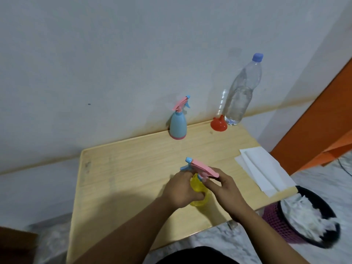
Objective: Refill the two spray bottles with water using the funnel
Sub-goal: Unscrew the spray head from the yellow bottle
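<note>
- Hands meet over the near middle of the wooden table [118, 178], both my forearms reaching in from the bottom edge.
- My left hand [180, 189] is wrapped round the body of the yellow spray bottle [198, 187], fingers curled tight on it, holding it upright on the table.
- My right hand [222, 184] pinches the bottle's neck just under the pink and blue spray head [200, 166], thumb and fingertips closed on the collar.
- Blue spray bottle [178, 123] stands untouched at the far edge by the wall.
- Red funnel [219, 123] sits mouth down near it, just beside the clear water bottle [241, 88] with its blue cap on.
- White paper towels [264, 168] lie on the table's right side.
- Bin [308, 218] with white scraps stands on the floor to the right.
</note>
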